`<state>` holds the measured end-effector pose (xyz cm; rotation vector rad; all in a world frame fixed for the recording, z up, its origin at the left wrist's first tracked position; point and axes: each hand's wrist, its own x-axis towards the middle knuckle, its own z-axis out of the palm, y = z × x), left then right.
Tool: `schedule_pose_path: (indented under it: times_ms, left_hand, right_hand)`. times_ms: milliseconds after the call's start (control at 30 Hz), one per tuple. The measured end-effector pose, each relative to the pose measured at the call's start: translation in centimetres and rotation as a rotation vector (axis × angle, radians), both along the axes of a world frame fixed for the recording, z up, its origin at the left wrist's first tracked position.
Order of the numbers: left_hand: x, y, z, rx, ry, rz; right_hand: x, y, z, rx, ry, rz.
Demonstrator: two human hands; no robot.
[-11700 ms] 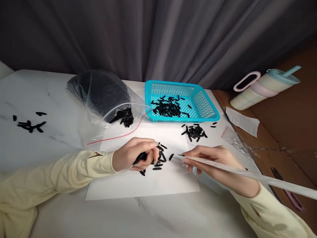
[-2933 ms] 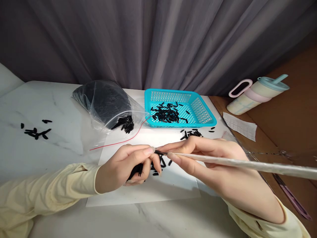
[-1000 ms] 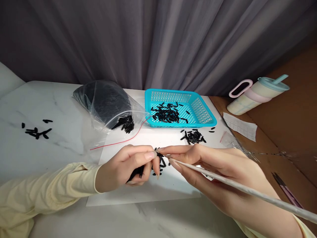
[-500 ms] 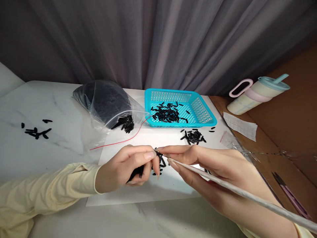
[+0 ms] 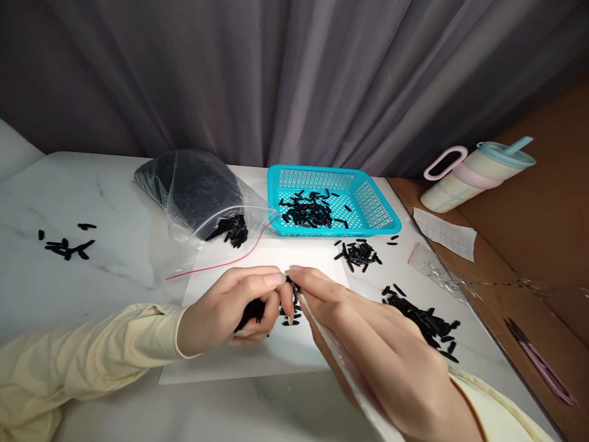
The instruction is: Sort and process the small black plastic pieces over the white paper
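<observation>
Our left hand [image 5: 230, 310] grips a bunch of black pieces [image 5: 252, 310]; our right hand [image 5: 381, 356] pinches a white rod [image 5: 340, 368] over the paper sheet [image 5: 276, 353].

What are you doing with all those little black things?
The left hand holds a bunch of small black pieces over the white paper. The right hand holds a long white stick and pinches one piece at the left fingertips. More pieces lie in the blue basket and in piles nearby.
</observation>
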<state>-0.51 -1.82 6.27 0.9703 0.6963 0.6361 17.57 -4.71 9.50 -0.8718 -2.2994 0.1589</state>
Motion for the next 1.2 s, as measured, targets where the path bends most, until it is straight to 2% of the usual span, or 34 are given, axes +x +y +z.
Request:
schedule_pose_path:
  times_ms: [100, 200, 500, 700, 900, 967, 1200]
  left_hand:
    - [0.0, 0.1, 0.1, -0.089, -0.040, -0.013]
    - [0.0, 0.2, 0.2, -0.133, -0.083, -0.016]
    - [0.0, 0.2, 0.3, -0.137, -0.071, -0.022]
    - [-0.2, -0.1, 0.2, -0.108, -0.078, -0.017]
    - [-0.2, -0.3, 0.0, -0.035, -0.079, -0.003]
    - [-0.2, -0.4, -0.1, -0.005, -0.073, -0.006]
    - [-0.3, -0.4, -0.1, 0.084, -0.038, -0.035]
  right_hand:
    - [-0.5, 0.1, -0.3, 0.082, -0.054, -0.003]
    - [-0.6, 0.0, -0.6, 0.058, -0.071, -0.028]
    - [-0.5, 0.1, -1.0, -0.018, 0.052, -0.031]
    - [-0.4, -0.3, -1.8, -0.016, 0.094, -0.118]
    - [0.2, 0.2, 0.6, -0.342, 0.060, -0.196]
    - [0.5, 0.7, 1.5, -0.405, 0.103, -0.204]
    - [1.3, 1.7, 2.5, -0.631, 0.175, -0.118]
